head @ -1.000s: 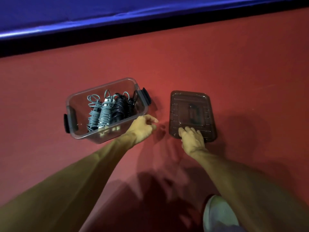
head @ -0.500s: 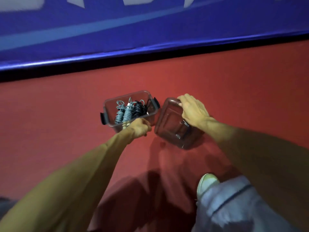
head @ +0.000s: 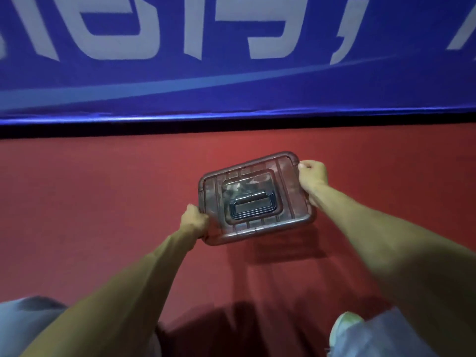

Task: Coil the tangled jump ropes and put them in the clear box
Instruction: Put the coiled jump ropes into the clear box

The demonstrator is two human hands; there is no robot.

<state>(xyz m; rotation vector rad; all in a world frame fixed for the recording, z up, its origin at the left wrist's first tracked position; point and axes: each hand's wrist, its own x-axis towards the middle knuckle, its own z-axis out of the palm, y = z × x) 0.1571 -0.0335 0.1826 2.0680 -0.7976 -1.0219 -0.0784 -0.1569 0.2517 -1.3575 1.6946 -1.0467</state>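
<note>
Left grip and right grip curl round opposite ends of the clear box between them; probably light, stiff, slick plastic; best held by both ends.

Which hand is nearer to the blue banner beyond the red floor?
Right. The right hand grips the clear box at its far-right end, closer to the banner; the left hand grips its near-left end, farther from the banner.
</note>
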